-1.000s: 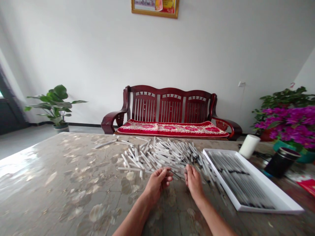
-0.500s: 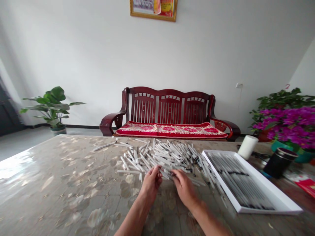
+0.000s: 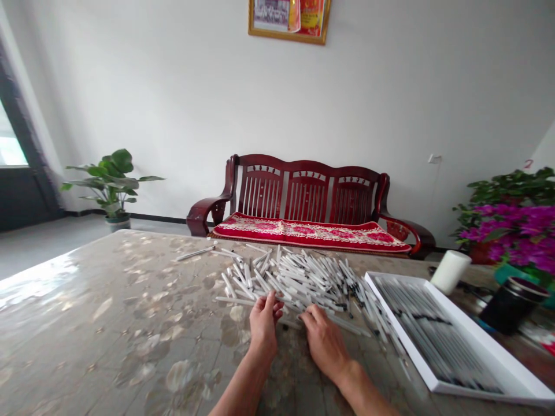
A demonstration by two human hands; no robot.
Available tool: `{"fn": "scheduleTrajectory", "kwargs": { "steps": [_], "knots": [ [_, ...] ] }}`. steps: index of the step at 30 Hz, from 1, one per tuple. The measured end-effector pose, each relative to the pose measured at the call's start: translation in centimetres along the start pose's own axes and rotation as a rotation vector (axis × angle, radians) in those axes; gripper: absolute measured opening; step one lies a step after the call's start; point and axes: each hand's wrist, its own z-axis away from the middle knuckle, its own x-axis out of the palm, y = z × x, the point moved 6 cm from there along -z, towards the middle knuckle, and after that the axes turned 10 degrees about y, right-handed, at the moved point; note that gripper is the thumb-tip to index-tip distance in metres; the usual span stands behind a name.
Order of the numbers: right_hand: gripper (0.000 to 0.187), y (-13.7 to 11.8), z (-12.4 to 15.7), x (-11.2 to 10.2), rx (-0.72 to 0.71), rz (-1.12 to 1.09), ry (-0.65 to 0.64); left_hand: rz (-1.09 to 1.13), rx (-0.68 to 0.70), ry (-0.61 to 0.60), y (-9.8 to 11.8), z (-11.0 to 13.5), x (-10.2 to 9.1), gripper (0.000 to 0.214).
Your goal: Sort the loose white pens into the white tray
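At the near edge of the pile of pens (image 3: 299,277), the left hand (image 3: 263,320) and the right hand (image 3: 323,341) are laid side by side, fingertips touching the nearest pens. The left grip is narrow, its fingers curled over a few pens; the right grip is held low and half bent. Whether a pen is actually pinched in either cannot be told, since the fingers are seen from behind.

Judged from how things lie, part of the work is done: the white tray (image 3: 498,353) to the right is largely filled with pens laid in parallel rows. The larger share is left, as the pile is spread loose and crossed over the middle of the counter (image 3: 108,323), with a few strays lying apart at its far left.

The pens are slim, straight, white sticks with dark tips, probably plastic. The tray is shallow, rectangular and smooth-walled. The counter is glossy, with a mottled, stone-like pattern under a reflective sheen. Beyond the tray, a white cylinder (image 3: 451,271) and a dark cup (image 3: 507,296) are seen, and a carved red wooden bench (image 3: 307,202) is set against the wall
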Motion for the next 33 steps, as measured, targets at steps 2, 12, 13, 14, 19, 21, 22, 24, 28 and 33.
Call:
{"fn": "scheduleTrajectory", "kwargs": {
  "steps": [2, 12, 13, 14, 19, 21, 22, 24, 28, 33],
  "knots": [
    [0.038, -0.2, 0.0, -0.1, -0.021, -0.016, 0.008, -0.024, 0.011, -0.008, -0.2, 0.1, 0.1, 0.046],
    [0.029, 1.6, 0.1, 0.6, 0.108, -0.021, 0.051, -0.023, -0.103, -0.135, -1.7, 0.6, 1.0, 0.041],
    [0.029, 2.2, 0.1, 0.5, 0.140, -0.044, 0.076, -0.017, -0.122, -0.139, -1.9, 0.6, 1.1, 0.040],
    [0.030, 2.9, 0.2, 0.4, 0.175, -0.079, 0.112, -0.013, -0.138, -0.142, -2.0, 0.7, 1.1, 0.039],
    [0.021, 6.6, 0.6, -0.3, 0.470, -0.544, 0.311, -0.028, -0.189, -0.159, -2.6, 1.2, 1.4, 0.032],
    [0.025, 7.7, 0.9, 0.0, 0.641, -0.786, 0.349, -0.032, -0.199, -0.166, -2.6, 1.5, 1.5, 0.030],
    [0.030, 8.0, 1.0, 0.1, 0.709, -0.877, 0.372, -0.033, -0.204, -0.166, -2.6, 1.7, 1.6, 0.030],
    [0.036, 8.1, 1.1, 0.1, 0.785, -0.990, 0.418, -0.037, -0.208, -0.170, -2.6, 1.8, 1.6, 0.030],
    [0.038, 7.2, 1.0, 0.0, 0.804, -1.085, 0.447, -0.039, -0.196, -0.188, -2.5, 1.9, 1.7, 0.032],
    [0.040, 6.3, 0.8, 0.2, 0.785, -1.109, 0.415, -0.047, -0.182, -0.202, -2.5, 1.8, 1.6, 0.034]
  ]
}}
